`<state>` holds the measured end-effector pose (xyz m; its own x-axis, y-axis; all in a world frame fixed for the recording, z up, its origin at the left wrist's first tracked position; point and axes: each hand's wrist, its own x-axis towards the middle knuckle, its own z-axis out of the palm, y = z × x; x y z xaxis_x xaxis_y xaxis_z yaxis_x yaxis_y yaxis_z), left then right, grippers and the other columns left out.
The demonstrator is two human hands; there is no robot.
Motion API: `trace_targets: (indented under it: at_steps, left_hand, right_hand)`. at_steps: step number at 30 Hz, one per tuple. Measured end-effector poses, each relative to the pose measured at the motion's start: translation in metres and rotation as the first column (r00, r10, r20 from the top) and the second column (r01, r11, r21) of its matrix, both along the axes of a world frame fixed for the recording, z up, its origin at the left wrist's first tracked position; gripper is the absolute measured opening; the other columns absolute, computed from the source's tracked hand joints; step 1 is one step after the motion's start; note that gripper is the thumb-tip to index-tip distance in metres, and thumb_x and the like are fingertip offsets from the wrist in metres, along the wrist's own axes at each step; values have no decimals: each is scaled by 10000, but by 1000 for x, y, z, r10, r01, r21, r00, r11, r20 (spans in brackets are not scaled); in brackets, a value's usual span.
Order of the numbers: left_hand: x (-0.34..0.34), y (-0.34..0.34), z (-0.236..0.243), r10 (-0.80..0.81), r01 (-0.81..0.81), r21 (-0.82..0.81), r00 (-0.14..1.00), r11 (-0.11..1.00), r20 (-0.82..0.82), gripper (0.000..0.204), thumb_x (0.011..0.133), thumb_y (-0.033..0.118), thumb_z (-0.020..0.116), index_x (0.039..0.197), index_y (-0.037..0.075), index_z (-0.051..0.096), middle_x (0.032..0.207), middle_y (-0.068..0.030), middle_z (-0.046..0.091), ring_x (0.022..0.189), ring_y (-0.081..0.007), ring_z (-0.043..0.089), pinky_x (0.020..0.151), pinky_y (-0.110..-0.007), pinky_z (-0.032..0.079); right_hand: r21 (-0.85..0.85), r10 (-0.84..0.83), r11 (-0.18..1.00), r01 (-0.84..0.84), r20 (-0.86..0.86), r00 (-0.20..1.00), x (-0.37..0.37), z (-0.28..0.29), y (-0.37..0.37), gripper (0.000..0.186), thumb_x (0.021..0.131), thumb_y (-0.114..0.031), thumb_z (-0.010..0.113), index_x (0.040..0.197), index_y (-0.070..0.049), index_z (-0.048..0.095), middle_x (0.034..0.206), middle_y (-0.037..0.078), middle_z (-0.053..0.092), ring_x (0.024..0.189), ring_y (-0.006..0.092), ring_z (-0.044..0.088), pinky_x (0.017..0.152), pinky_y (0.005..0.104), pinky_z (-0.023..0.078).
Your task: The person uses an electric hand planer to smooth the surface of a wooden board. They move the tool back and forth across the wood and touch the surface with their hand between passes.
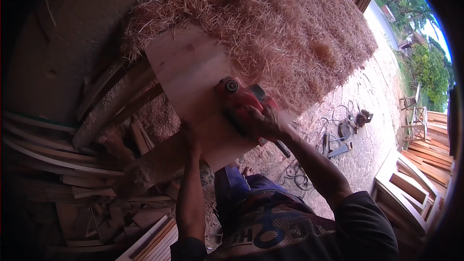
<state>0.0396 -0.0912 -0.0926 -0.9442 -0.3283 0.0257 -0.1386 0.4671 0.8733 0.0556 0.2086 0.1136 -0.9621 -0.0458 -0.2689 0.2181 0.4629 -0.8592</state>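
A pale wooden board (188, 67) lies tilted across the middle of the view. On its right half sits a red electric planer (238, 95) with a round knob at its front. My right hand (261, 122) is closed around the planer's handle. My left hand (189, 133) presses down on the board's near left edge, fingers spread flat. A big heap of long wood shavings (290, 24) covers the far end of the board and spreads to the right.
Curved wooden slats and offcuts (72, 154) are piled at the left. Cables and dark tools (338, 130) lie on the stone paving at right. Wooden frames and planks (415, 183) stand at the right edge. Trees show beyond.
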Motion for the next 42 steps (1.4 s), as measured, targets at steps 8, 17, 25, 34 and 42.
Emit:
trace_targets:
  at_steps: [8, 17, 25, 34, 42]
  left_hand:
    - [-13, 42, 84, -13, 59, -127, 943, 990, 334, 612, 1097, 456, 330, 1280, -62, 600, 1269, -307, 623, 1165, -432, 605, 980, -446, 477]
    - [14, 17, 36, -180, 294, -493, 947, 819, 266, 384, 1077, 229, 447, 1358, -31, 477, 1276, -262, 609, 1100, -370, 639, 937, -412, 513]
    - [17, 29, 32, -168, 232, -309, 961, 922, 218, 400, 1088, 181, 389, 1414, -46, 434, 1279, -239, 607, 1130, -353, 628, 971, -407, 503]
    - [11, -6, -4, -185, 193, -366, 981, 910, 58, 469, 1077, 276, 411, 1373, -82, 477, 1449, -295, 466, 1328, -394, 491, 1079, -401, 423]
    - [-12, 42, 53, 43, -52, 59, 990, 997, 136, 567, 1076, 436, 436, 1195, -84, 628, 1169, -289, 666, 1027, -401, 636, 899, -430, 488]
  right_hand:
    - [-13, -146, 989, 147, 81, 986, 157, 28, 29, 454, 968, -433, 598, 1205, -49, 652, 751, 131, 708, 673, 206, 721, 622, 366, 552]
    - [299, 203, 950, -92, -367, 908, -119, 9, -33, 431, 964, -558, 549, 1131, -189, 698, 867, 178, 709, 825, 391, 705, 723, 493, 533]
    - [444, 216, 891, -97, -225, 950, -296, -6, -56, 414, 981, -391, 466, 1312, -186, 604, 1198, 143, 665, 1014, 317, 664, 861, 429, 537]
    - [-20, 107, 994, -108, -37, 994, -33, 24, -25, 468, 981, -484, 537, 1272, -127, 621, 892, 177, 689, 812, 303, 697, 718, 431, 532]
    - [37, -135, 991, 132, 113, 984, 162, 20, 11, 484, 952, -441, 602, 1240, -56, 652, 815, 169, 730, 797, 278, 752, 739, 389, 575]
